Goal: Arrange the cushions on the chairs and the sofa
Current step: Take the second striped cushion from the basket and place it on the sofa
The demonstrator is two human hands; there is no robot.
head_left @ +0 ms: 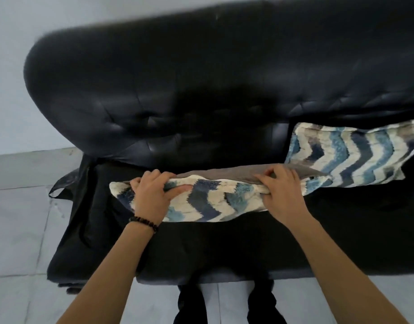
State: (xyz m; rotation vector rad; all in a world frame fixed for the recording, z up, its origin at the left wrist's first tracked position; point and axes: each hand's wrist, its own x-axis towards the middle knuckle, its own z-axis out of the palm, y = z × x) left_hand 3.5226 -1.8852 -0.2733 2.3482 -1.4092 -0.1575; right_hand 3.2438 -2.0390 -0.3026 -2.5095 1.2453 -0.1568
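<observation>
Two hands clamp near cushion [208, 202] on sofa [154, 90] seat — left hand [152, 195], right hand [280, 195] both gripping top edge. Step: positioning it. Next, likely: stand it against backrest beside second cushion [348, 153] (already leaning there). Chevron blue-cream front, grey back — soft, sagging.

Both bare arms reached forward, left hand [152, 195] and right hand [282, 192] spread apart, fingers curled tight in a grip, knuckles up.

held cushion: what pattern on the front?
Zigzag chevrons in navy, light blue and cream on the held cushion, clearest in the head view.
</observation>
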